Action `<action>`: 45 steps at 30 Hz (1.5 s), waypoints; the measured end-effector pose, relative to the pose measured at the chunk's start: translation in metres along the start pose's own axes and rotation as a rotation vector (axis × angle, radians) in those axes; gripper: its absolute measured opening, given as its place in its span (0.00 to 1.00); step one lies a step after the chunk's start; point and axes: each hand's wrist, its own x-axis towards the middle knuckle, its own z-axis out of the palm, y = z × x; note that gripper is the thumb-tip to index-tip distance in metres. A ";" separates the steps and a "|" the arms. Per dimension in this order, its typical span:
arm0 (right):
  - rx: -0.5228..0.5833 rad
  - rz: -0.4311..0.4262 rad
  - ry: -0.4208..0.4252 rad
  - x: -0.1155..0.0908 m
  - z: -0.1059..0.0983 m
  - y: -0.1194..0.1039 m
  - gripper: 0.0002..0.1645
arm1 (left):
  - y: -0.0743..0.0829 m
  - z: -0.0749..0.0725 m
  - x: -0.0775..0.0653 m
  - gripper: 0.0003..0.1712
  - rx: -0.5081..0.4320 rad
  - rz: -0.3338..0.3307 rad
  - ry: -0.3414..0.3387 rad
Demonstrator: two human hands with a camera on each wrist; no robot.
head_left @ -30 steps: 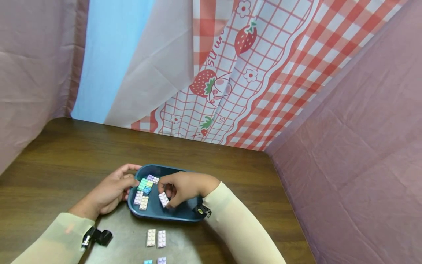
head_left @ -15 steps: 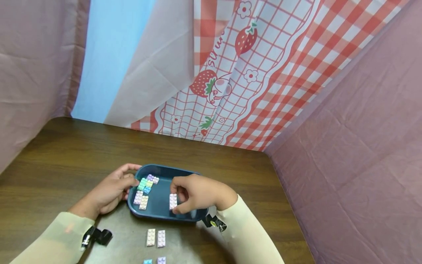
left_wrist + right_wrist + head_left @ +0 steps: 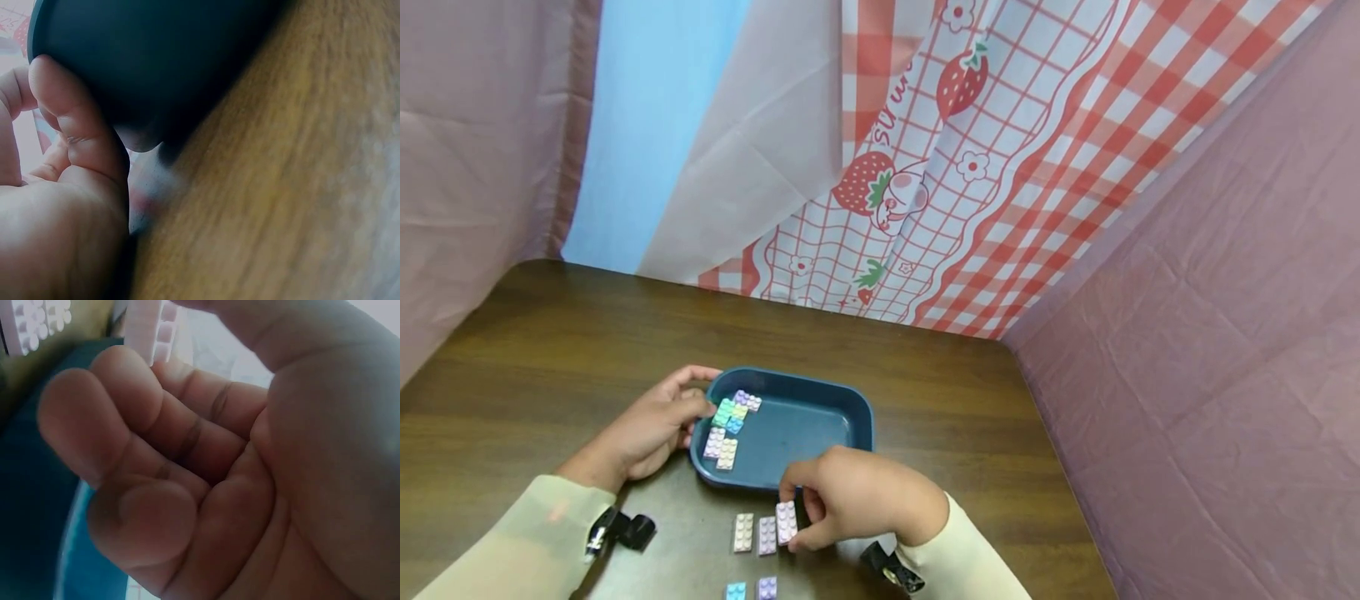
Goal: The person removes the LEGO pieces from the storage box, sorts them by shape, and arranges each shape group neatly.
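Observation:
My right hand pinches a pale pink building brick between thumb and index finger, just in front of the dark blue tray. The brick also shows at the top of the right wrist view, where the other fingers are curled in. Beside it on the table lie a lavender brick and a cream brick. My left hand grips the tray's left end, its thumb over the rim. In the left wrist view the fingers press against the outside of the tray wall.
Several bricks lie at the tray's left end, among them a green brick, a blue brick and a cream brick. A blue brick and a purple brick sit at the table's near side. Curtains surround the wooden table.
My right hand has carried the pale pink brick from inside the tray, first rightward, then toward me to beside the lavender brick. The left hand keeps its hold on the tray.

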 end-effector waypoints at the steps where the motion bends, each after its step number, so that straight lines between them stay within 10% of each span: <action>1: -0.003 0.001 -0.002 -0.001 0.002 -0.002 0.20 | 0.000 0.000 0.000 0.35 0.002 0.004 -0.003; 19: -0.178 0.245 0.082 -0.005 0.046 -0.013 0.21 | -0.001 0.000 0.000 0.35 -0.015 -0.001 0.007; 45: -0.153 0.297 0.017 0.006 0.065 -0.005 0.24 | -0.003 0.000 0.000 0.36 -0.045 0.022 -0.007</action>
